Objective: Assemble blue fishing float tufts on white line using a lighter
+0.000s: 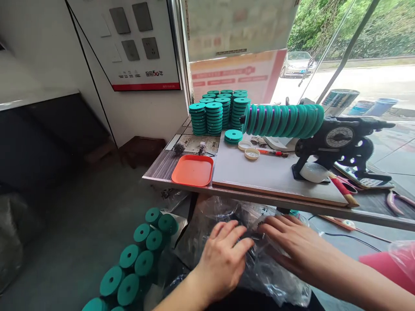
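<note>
A crumpled clear plastic bag [275, 283] lies across my lap, below the table's front edge. My left hand [225, 255] is on its left part, fingers bent and closed on the film. From the right, my right hand [287, 235] reaches over the bag, its fingers curled down into the plastic near the upper edge. Something dark shows through the film between the hands; I cannot make out what it is. Both hands are below the orange tray [193, 170] and the white board [253, 177] on the table.
A black hand-cranked winder [337, 138] carries a row of green spools [283, 121]. Stacked green spools [214, 116] stand behind the tray; more spools [129, 257] stand low at my left. A white lid [252, 153], red-handled tool [343, 188] and pliers [397, 203] lie on the table.
</note>
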